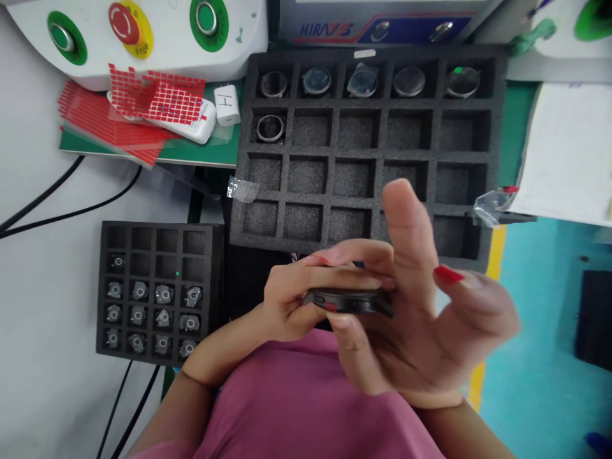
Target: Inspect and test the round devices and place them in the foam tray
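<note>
Left hand (291,296) gripped the dark watch (351,299) edge-on before the pink shirt (306,401), a hold suited to exposing its rim, while the right hand (421,331) splayed alongside, thumb apparently bracing the lower edge.

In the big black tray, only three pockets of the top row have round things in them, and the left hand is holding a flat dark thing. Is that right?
Not quite: the number is wrong. The head view shows round things in all five top-row pockets of the big black tray. The left hand is holding a flat dark thing.
</note>
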Demonstrator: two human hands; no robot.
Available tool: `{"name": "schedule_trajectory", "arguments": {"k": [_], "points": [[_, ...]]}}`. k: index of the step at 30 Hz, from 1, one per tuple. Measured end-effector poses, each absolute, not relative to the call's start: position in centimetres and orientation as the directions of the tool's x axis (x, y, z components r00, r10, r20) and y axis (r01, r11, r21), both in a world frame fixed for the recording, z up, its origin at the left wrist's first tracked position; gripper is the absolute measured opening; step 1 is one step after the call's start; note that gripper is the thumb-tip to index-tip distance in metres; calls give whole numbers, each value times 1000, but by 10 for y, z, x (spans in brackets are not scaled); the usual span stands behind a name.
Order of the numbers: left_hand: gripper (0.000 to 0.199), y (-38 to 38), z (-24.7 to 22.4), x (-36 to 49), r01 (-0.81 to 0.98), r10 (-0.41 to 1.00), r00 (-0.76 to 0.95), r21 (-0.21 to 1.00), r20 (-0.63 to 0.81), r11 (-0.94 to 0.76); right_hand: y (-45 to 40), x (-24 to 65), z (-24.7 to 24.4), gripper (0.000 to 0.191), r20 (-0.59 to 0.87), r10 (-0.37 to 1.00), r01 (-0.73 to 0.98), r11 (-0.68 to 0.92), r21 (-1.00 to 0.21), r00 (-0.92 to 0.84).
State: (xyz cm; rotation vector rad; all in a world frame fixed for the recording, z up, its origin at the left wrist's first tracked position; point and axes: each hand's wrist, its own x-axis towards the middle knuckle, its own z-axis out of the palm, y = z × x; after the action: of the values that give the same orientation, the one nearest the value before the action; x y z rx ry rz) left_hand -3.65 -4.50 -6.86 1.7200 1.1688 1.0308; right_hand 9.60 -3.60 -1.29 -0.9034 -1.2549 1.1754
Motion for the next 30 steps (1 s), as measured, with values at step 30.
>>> {"name": "schedule_trajectory", "arguments": {"k": [30], "points": [[14, 120, -56, -26, 432, 984, 75, 894, -164, 116, 14, 133, -39, 43, -251, 824, -599, 129, -791, 508]]}}
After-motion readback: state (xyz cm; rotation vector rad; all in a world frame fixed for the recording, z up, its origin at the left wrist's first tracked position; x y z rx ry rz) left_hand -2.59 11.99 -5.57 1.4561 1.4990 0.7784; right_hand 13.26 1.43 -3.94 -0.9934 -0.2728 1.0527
